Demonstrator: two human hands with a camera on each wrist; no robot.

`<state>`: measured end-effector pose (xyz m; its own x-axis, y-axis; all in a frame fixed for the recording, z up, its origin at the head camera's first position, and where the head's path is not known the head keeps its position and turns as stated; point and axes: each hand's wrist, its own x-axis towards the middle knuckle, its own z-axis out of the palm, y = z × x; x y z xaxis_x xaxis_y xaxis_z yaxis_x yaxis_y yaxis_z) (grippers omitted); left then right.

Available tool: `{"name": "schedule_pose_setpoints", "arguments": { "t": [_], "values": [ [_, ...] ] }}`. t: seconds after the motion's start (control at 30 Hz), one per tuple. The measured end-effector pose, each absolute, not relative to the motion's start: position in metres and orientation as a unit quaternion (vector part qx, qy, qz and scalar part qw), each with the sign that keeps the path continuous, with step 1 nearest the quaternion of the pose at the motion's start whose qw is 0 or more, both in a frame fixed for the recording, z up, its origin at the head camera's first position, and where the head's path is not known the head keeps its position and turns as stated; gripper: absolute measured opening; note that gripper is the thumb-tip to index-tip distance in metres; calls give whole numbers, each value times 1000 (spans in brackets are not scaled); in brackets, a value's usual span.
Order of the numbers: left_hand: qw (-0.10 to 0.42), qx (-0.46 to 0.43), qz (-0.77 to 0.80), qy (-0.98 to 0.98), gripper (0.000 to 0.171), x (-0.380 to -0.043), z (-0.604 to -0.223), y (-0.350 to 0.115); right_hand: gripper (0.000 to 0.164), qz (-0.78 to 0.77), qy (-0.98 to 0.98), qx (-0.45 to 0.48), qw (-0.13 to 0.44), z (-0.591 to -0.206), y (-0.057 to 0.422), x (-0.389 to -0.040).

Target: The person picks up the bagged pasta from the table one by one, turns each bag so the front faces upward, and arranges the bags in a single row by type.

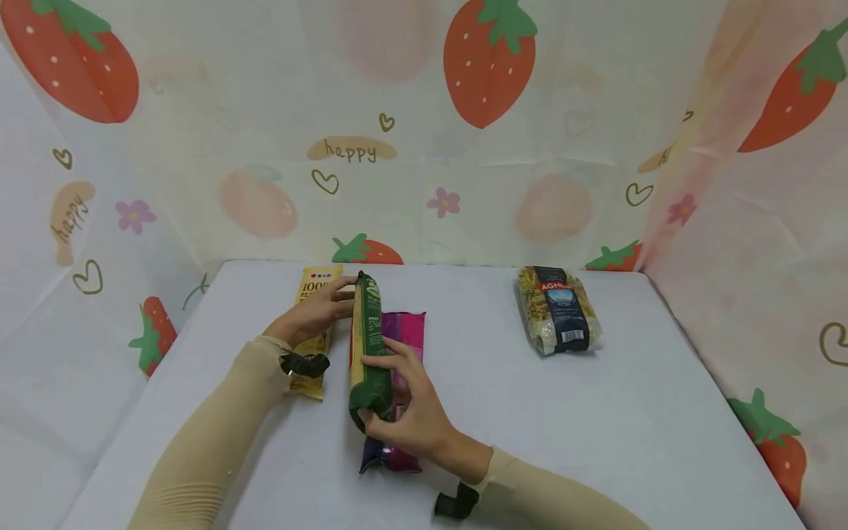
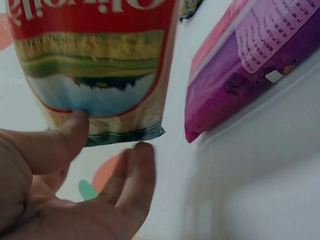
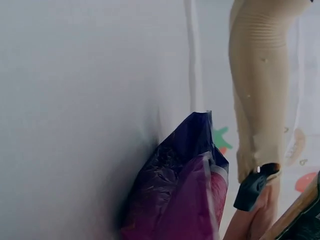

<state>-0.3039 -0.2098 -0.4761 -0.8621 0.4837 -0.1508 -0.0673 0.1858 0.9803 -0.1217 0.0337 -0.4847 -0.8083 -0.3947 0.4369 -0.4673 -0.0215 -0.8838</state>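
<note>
A green, red and yellow food packet [image 1: 372, 353] labelled "Olivoilà" stands on its narrow side between my two hands. My left hand [image 1: 314, 313] is at its far end; in the left wrist view the thumb [image 2: 75, 132] lies against the packet's printed face, with other fingertips right at the end edge. My right hand [image 1: 414, 412] grips the near end, thumb low and fingers along the green side. Behind it, partly covered, a pink and purple packet [image 1: 411, 331] lies on the table. A yellow packet [image 1: 321, 280] lies under my left hand and wrist.
A bag of pasta [image 1: 559, 309] with a dark label lies at the back right of the white table [image 1: 530, 412]. Strawberry-printed cloth [image 1: 411, 110] walls the table at the back and both sides. Each wrist wears a black camera mount.
</note>
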Motion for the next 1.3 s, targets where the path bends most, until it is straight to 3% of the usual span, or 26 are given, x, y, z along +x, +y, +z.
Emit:
{"name": "schedule_pose_setpoints", "arguments": {
  "t": [0.23,0.47,0.93,1.3],
  "values": [
    [270,123,660,690,58,-306,-480,-215,67,699,-639,322,11,-487,38,-126],
    [280,93,693,657,61,-303,-484,-215,69,689,-640,340,4,-491,48,-130],
    [226,64,676,698,76,-300,-486,-220,97,593,-735,320,-76,-476,73,-134],
    [200,67,675,707,72,-298,-478,-220,94,559,-776,266,-118,-471,75,-128]
  ]
}}
